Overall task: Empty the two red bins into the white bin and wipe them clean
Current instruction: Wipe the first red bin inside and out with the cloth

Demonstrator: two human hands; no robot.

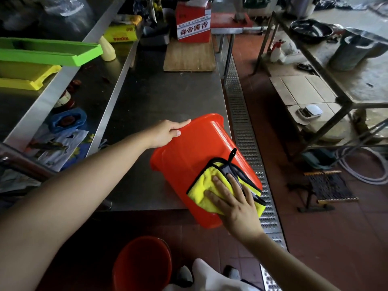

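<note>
On steel table (163,97), tipped red bin (195,152)

Dim over the steel counter (159,97), shadow pooling near its lower edge; daylight washes in from the upper right beyond it, bleaching the floor there. Straight edges bow outward; corners go soft.

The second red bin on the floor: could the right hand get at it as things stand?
Probably yes. The right hand presses the cloth on the tipped bin; the floor bin sits below it, nothing between.
</note>
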